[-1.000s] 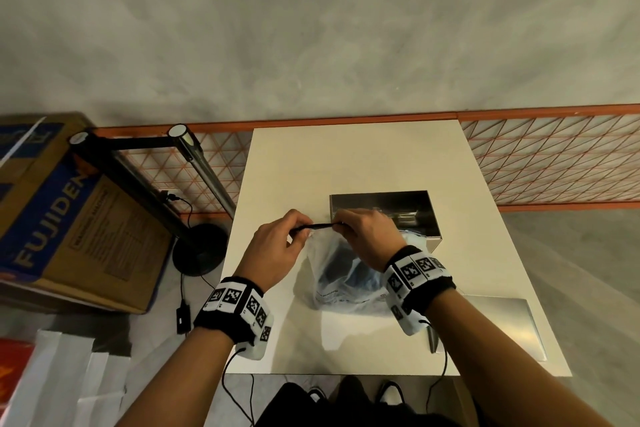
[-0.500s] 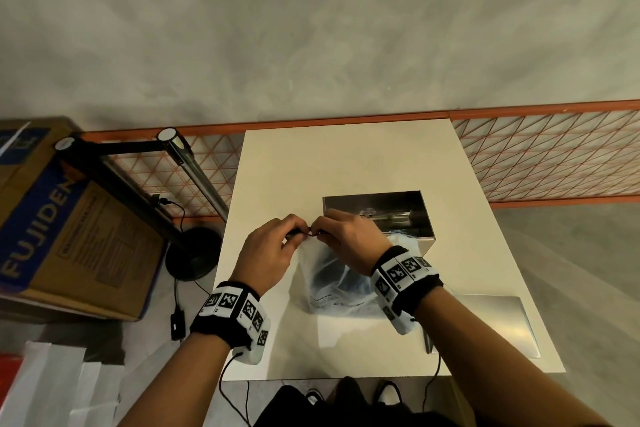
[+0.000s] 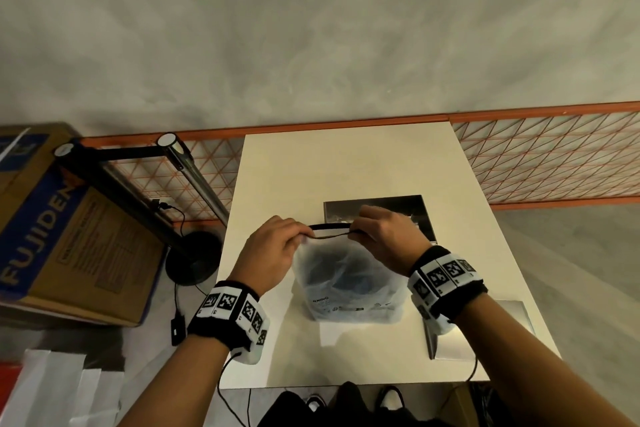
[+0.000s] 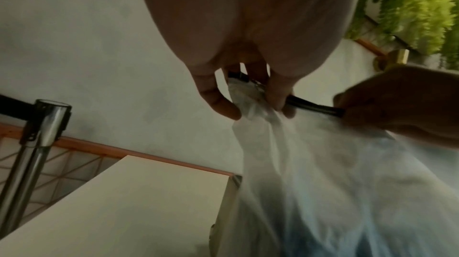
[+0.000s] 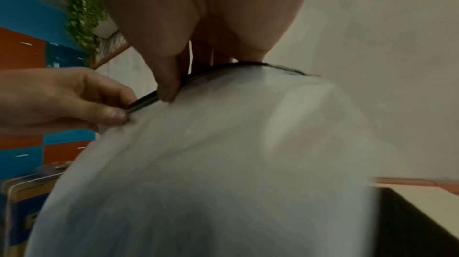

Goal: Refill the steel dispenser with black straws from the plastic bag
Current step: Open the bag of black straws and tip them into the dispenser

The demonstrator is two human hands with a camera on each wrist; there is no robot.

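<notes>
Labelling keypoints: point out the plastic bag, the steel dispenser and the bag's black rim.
plastic bag [image 3: 349, 282], head view, front face of the translucent body.
steel dispenser [image 3: 405, 206], head view, dark inner wall behind the hands.
black rim [image 3: 329, 227], head view, middle of the strip stretched between both hands.

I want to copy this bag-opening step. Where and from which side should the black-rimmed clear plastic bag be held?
Take the clear plastic bag at its black top rim, from above, one hand per end. It stands upright on the white table with the rim uppermost, and the left hand and right hand already pinch it there.
</notes>
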